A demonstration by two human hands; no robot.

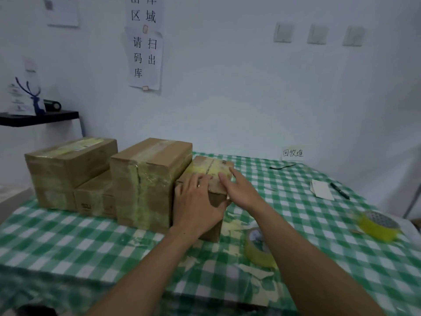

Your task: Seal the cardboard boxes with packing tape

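Far left on the green-check tablecloth (68, 242), a low taped box (68, 160) and a tall taped box (145, 179) sit w/ a smaller carton (94, 197) btwn them. Touching the tall one's right side stands the small box (205, 165), yellowish tape across its top. Left hand (198, 206) lies flat on its near top edge, fingers straight. Right hand (239, 190) presses the top's right side, fingers also straight. Tape roll (257, 256) lies near the box, partly under the right forearm; 2nd roll (378, 226) far right.

Tape roll (253, 253) half behind right forearm (300, 252) — top sign (145, 10) edge-cropped
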